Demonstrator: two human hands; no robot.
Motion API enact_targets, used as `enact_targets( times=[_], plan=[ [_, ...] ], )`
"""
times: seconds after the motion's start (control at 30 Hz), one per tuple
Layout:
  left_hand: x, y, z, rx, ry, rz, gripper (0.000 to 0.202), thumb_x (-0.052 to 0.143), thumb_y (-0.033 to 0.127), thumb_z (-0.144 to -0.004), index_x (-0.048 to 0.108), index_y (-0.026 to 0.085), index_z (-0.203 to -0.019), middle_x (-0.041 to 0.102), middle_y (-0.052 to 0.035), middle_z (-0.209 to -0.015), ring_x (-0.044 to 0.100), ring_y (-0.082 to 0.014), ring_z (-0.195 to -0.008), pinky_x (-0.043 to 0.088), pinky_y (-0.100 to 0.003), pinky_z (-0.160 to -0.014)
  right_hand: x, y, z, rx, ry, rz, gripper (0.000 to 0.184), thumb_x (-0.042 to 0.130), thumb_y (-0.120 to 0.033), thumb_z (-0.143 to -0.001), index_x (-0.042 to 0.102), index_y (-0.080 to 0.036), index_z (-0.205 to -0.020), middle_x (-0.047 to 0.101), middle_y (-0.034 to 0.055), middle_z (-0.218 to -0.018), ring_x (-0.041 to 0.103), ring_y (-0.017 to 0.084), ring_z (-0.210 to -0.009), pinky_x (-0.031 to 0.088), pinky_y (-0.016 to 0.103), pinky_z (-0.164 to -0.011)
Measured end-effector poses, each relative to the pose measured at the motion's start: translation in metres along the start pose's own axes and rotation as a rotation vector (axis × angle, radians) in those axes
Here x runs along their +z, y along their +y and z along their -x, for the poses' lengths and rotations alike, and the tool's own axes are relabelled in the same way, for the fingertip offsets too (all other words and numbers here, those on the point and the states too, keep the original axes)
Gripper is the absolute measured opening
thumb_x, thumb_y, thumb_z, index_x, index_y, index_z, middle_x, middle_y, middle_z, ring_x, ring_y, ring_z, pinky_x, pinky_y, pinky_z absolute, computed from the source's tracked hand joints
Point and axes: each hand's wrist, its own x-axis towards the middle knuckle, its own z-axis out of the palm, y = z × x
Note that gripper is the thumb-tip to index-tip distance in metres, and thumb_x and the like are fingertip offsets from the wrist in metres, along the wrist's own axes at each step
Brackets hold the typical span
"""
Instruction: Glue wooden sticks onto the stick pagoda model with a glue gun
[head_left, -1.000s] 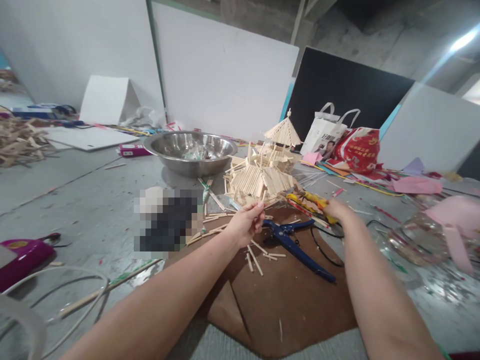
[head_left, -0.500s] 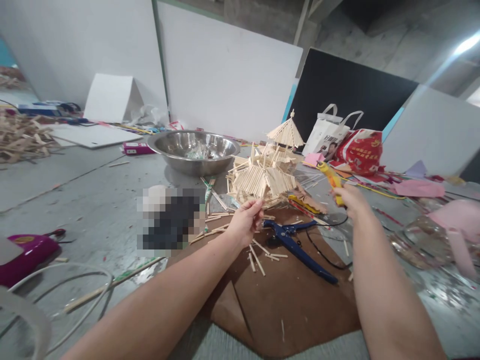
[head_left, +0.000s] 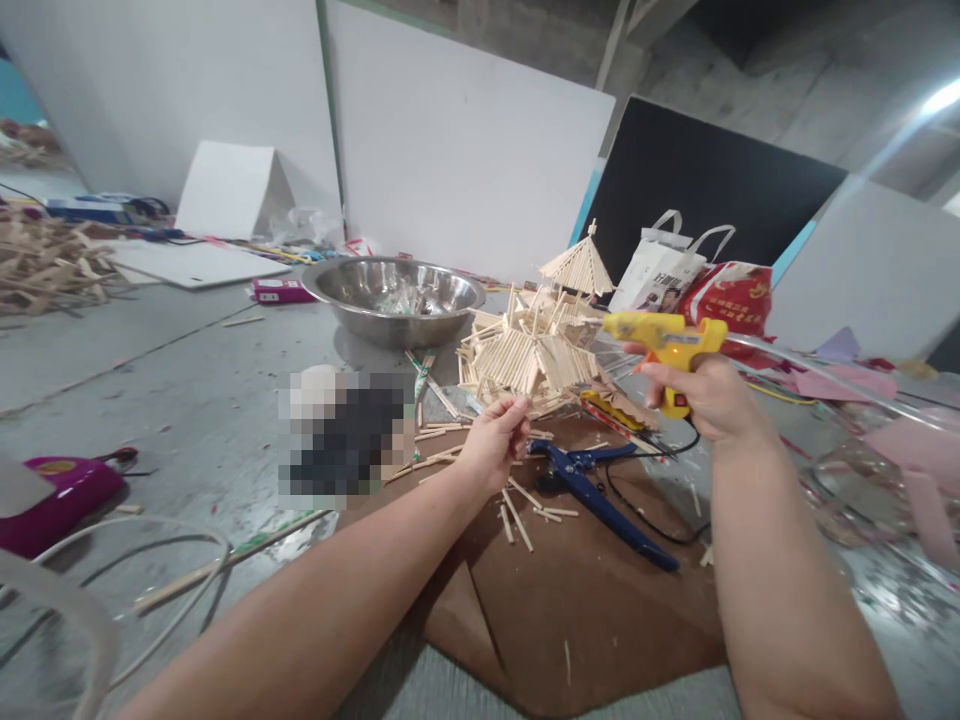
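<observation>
My right hand (head_left: 705,396) is closed round the grip of a yellow glue gun (head_left: 660,340), held up with its nozzle pointing left at a stick-built pagoda model (head_left: 536,345). A black cord hangs from the gun to the brown board (head_left: 570,610). My left hand (head_left: 495,440) pinches a thin wooden stick near the model's front lower edge. Blue-handled pliers (head_left: 592,485) lie on the board between my two hands, among loose short sticks (head_left: 517,515).
A steel bowl (head_left: 396,297) stands left of the model. White and black boards lean behind. A white bag (head_left: 660,270) and red bag (head_left: 731,300) sit at the back right, pink paper scraps at the right. A magenta object (head_left: 56,495) and pale tubing lie at the left.
My right hand picked the yellow glue gun up from the board beside the model and raised it, nozzle turned toward the model. My left hand stayed at the model with the stick.
</observation>
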Motion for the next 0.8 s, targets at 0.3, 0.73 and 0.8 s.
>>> enact_targets(
  times=[0.3,0.73,0.8],
  plan=[
    [0.0,0.0,0.0,0.015,-0.004,-0.021,0.024,0.064,0.034,-0.061,0.049,0.016,-0.068,0.042,0.007,-0.043,0.032,-0.0018,-0.033,0.019,-0.015,-0.033,0.012,0.001,0.003,-0.079,-0.182,0.51,0.019,0.063,-0.036,-0.062,0.064,-0.021,-0.074,0.058,-0.0035,-0.054,0.049,0.01,-0.044,0.04,0.023,-0.041],
    [0.0,-0.002,-0.001,0.01,-0.008,-0.018,0.025,0.064,0.036,-0.062,0.048,0.017,-0.067,0.043,0.0074,-0.043,0.032,-0.0019,-0.033,0.019,-0.015,-0.033,0.034,-0.011,0.009,-0.127,-0.083,0.771,0.032,0.058,-0.05,-0.062,0.066,-0.022,-0.077,0.066,-0.0008,-0.064,0.059,0.016,-0.058,0.046,0.025,-0.051],
    [0.0,-0.002,-0.001,0.011,-0.008,-0.015,0.025,0.064,0.035,-0.062,0.048,0.017,-0.067,0.042,0.0074,-0.043,0.031,-0.0018,-0.033,0.019,-0.014,-0.033,0.034,-0.012,0.009,-0.116,-0.082,0.789,0.033,0.058,-0.051,-0.062,0.067,-0.022,-0.076,0.066,-0.0005,-0.063,0.059,0.016,-0.057,0.045,0.025,-0.05]
  ],
)
